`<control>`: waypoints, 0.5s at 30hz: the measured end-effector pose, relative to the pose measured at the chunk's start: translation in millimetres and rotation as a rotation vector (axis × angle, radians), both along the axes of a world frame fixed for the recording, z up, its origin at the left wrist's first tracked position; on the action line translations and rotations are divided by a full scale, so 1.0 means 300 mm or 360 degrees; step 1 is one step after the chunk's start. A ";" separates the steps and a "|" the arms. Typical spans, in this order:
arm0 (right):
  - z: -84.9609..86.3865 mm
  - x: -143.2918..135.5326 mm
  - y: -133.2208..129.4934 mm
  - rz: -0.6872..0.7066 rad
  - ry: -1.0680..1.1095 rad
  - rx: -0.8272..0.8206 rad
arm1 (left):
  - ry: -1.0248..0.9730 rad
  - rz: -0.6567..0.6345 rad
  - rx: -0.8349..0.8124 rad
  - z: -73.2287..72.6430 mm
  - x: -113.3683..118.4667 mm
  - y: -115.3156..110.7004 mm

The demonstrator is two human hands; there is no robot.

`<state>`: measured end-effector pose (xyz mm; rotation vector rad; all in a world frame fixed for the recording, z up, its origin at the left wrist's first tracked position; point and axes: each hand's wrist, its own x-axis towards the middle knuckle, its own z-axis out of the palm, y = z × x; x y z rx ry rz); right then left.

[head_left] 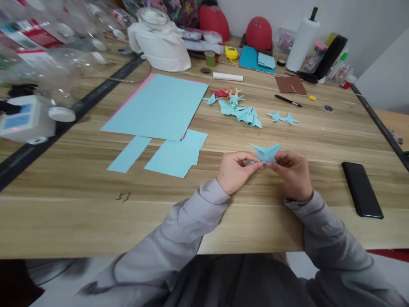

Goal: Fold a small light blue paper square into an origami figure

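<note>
A light blue folded paper figure (267, 153) with two pointed tips spread upward is between my hands, just above the table. My left hand (238, 170) pinches its lower left side between thumb and fingers. From the other side, my right hand (292, 172) grips its lower right part the same way. The fingertips hide the bottom of the figure. Beyond it lie several finished folded paper cranes (244, 113), mostly blue with some red, orange and yellow. Two small blue ones (283, 117) sit apart to the right.
Left of my hands lie a stack of large blue sheets (159, 106), cut blue pieces (175, 155) and a paper strip (129, 154). A black phone (362, 189) rests at the right. Farther back are a pen (288, 100), a tape measure (231, 53) and plastic bottles (60, 91).
</note>
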<state>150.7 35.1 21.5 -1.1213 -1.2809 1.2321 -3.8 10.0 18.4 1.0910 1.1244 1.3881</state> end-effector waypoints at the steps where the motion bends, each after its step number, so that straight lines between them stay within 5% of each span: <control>1: 0.000 0.000 0.000 -0.0022 -0.0028 0.0017 | -0.0014 -0.0016 -0.0017 -0.001 0.000 -0.001; 15: 0.011 0.001 0.002 -0.0019 -0.0089 -0.0005 | -0.0010 -0.0013 0.0005 0.011 -0.003 -0.005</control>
